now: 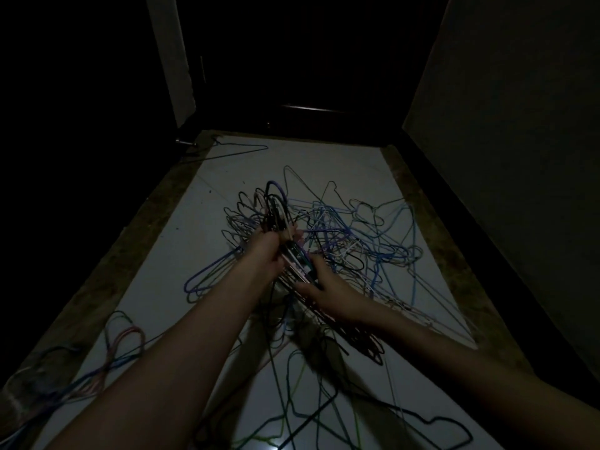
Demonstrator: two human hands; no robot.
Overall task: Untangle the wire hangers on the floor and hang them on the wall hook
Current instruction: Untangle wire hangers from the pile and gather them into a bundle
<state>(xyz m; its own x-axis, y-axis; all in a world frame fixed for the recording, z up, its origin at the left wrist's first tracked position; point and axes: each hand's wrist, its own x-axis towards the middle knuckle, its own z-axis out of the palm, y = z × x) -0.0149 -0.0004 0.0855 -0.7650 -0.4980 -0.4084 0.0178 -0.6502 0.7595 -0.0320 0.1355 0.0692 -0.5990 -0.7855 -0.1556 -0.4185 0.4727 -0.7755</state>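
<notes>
forearms: I see both reaching in from the bottom edge, bare, converging mid-frame.
near floor: loose hangers (324, 414) lie right under the arms, green and dark wires, some overlapping.
left side: a few more hangers (123, 345) by the left arm, pinkish and blue, partly over the dark floor border.
left hand (268, 251): fingers curled round the necks of a bundle (276, 219) of hangers, hooks sticking up past the fist.
right hand (324, 292): just beside the left, lower on the same bundle; thumb and fingers pinch its wires.
pile (367, 241): main tangle sits on the floor (181, 254) behind and right of the hands, blue, purple, white and black wires interlocked. I can't separate single hangers in it.
far hanger (240, 151): one lies alone near the far left corner, well apart from the pile.
walls: dark on both sides; wall hook not made out in this light.
lighting: very dim, colours uncertain.
</notes>
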